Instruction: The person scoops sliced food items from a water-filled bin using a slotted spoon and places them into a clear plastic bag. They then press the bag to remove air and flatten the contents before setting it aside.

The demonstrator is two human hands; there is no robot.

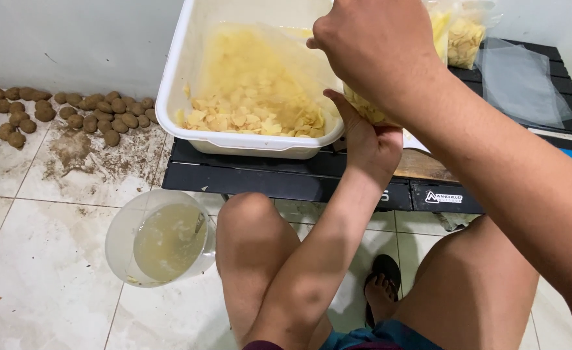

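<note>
My left hand [369,144] reaches up from between my knees and cups the bottom of a clear plastic bag of pale yellow chips [362,107] at the tub's right edge. My right hand [377,45] comes in from the right and sits on top of that bag, fingers curled downward and hidden behind the back of the hand. A white rectangular tub [169,97] lined with clear plastic stands on a low black table [260,178]. It holds a heap of the same thin chips [253,120].
A round clear container of cloudy yellowish liquid [163,241] stands on the tiled floor by my left knee. Several brown tubers [72,113] lie along the wall at left. Filled chip bags [464,39] and flat empty plastic bags [523,84] lie on the table's far right.
</note>
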